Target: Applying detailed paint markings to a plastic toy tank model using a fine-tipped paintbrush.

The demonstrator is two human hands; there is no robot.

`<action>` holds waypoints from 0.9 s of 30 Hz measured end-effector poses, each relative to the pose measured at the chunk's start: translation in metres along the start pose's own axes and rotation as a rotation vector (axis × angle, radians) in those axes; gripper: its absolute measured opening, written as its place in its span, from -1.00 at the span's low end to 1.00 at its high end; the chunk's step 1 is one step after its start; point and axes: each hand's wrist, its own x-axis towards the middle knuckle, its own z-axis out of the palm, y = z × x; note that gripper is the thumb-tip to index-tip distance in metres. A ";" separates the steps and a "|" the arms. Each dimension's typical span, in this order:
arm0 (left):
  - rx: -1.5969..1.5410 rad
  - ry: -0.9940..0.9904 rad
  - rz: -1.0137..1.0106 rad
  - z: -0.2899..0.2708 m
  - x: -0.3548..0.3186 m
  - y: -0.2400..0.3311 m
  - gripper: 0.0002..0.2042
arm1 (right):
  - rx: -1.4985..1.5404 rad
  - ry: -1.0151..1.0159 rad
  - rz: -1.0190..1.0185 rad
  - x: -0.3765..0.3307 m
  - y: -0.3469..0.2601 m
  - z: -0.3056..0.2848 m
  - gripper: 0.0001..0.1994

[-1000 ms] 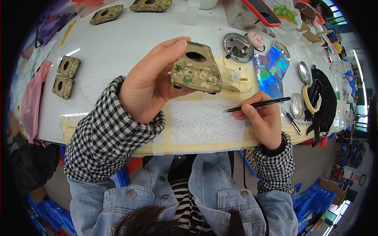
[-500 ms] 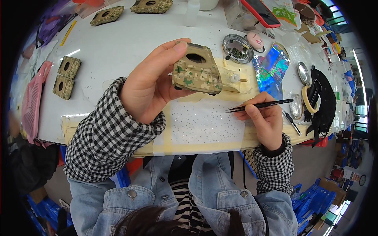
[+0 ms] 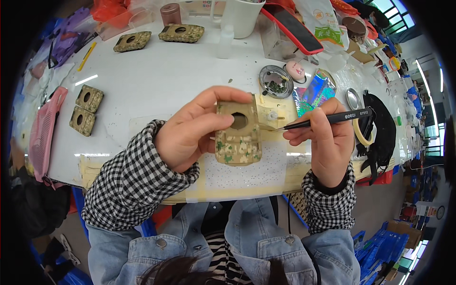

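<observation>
A camouflage-patterned model tank hull (image 3: 239, 142) with a round hole in its top is in my left hand (image 3: 190, 128), thumb on top by the hole and fingers round the far end. My right hand (image 3: 327, 137) pinches black fine-point tweezers (image 3: 332, 118), their tips close to the hull's right side. Whether the tips touch it or hold anything is too small to tell. Below the hull lies a white sheet (image 3: 223, 178) strewn with many tiny dark specks. Behind the tweezer tips, a small pale fitting (image 3: 272, 115) stands on yellow tape.
More camouflage hulls (image 3: 182, 33) stand at the back and at left (image 3: 82, 120). A round metal dish (image 3: 288, 90) holds small dark green parts. Around it are a pink round object (image 3: 295, 70), iridescent foil (image 3: 319, 90), a red-cased phone (image 3: 294, 29) and a white mug (image 3: 241, 19). A pink mesh basket (image 3: 50, 135) stands far left.
My left hand has brought the hull lower and turned it more upright, its thumb now beside the hole. My right hand has risen, bringing the tweezer tips near the hull's side.
</observation>
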 end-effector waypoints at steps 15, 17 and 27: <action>0.062 0.023 -0.064 0.004 -0.005 -0.002 -0.79 | -0.158 -0.045 -0.075 0.015 0.004 0.026 -0.80; 0.067 0.012 -0.056 0.003 -0.004 -0.004 -0.79 | -0.102 -0.059 -0.057 0.015 0.005 0.023 -0.82; 0.096 0.015 -0.048 -0.002 -0.002 -0.008 -0.79 | -0.068 -0.099 -0.034 0.015 0.008 0.021 -0.86</action>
